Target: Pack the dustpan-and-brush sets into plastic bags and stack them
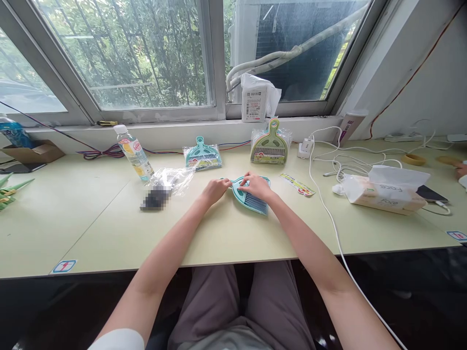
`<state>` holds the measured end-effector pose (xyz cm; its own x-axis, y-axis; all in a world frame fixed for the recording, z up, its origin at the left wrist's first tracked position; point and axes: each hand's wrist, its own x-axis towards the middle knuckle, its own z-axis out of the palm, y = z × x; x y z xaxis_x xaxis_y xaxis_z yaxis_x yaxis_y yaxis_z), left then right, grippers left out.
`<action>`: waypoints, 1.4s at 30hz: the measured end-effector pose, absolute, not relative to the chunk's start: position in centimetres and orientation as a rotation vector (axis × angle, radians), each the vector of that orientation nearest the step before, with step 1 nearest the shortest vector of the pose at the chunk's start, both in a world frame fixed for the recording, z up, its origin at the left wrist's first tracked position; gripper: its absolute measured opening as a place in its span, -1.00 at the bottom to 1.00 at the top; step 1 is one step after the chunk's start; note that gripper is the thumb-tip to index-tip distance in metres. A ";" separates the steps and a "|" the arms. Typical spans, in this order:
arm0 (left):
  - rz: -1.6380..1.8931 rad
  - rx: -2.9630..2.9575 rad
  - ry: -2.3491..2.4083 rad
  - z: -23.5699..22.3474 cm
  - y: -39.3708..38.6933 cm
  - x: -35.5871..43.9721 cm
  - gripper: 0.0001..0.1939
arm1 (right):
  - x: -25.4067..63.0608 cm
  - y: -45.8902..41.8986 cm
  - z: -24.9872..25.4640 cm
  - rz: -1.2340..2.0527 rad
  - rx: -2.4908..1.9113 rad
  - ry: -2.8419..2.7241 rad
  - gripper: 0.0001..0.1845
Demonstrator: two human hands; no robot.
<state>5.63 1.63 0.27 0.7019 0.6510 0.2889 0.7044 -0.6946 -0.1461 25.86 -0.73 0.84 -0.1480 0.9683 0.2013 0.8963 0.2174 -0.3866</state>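
Observation:
A teal dustpan with a small brush nested in it [251, 201] lies on the table in front of me, its handle pointing left and its grey-blue bristles to the right. My left hand [216, 191] is closed round the end of the handle. Bent over the top of the set, my right hand [256, 185] has its thumb and fingers pinched at the brush where it meets the handle; part of the set is hidden under it. A printed label card [297, 185] lies flat to the right. Crumpled clear plastic wrap [178, 181] lies to the left.
Two wrapped dustpan sets, one teal [202, 154] and one green [270, 148], stand at the back. A bottle [134, 153] leans at left. White cables [328, 214], a tissue pack [383, 192] and a phone [432, 193] are on the right. Another person's hand [460, 170] shows at the right edge.

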 end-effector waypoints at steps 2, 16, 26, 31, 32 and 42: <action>-0.328 -2.671 -1.085 0.1 1.8 5.6 -0.63 | 25.9 -0.7 0.8 0.243 -1.734 -2.103 -0.77; -0.462 -2.696 -1.161 -0.3 2.0 5.7 -0.62 | 25.5 -0.5 1.7 0.257 -1.792 -2.150 -0.79; -0.496 -2.722 -1.165 -0.7 2.0 5.8 -0.62 | 25.1 -0.8 1.0 0.181 -1.804 -2.145 -0.81; -0.906 -2.715 -1.252 -1.0 2.1 5.8 -0.61 | 25.0 -0.8 0.8 0.203 -1.820 -2.043 -0.79; -1.087 -2.690 -1.308 -1.0 2.2 5.9 -0.59 | 25.0 -0.8 0.9 0.204 -1.823 -2.001 -0.78; -1.889 -3.627 -1.926 -0.5 1.3 7.0 -0.23 | 24.9 -1.5 2.3 0.145 -1.875 -1.693 -0.75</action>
<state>6.96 1.26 -0.50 0.5758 0.8174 -0.0189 -0.0028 0.0251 0.9997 24.88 -1.52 2.33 0.1802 0.9345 0.3069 0.8690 -0.0051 -0.4948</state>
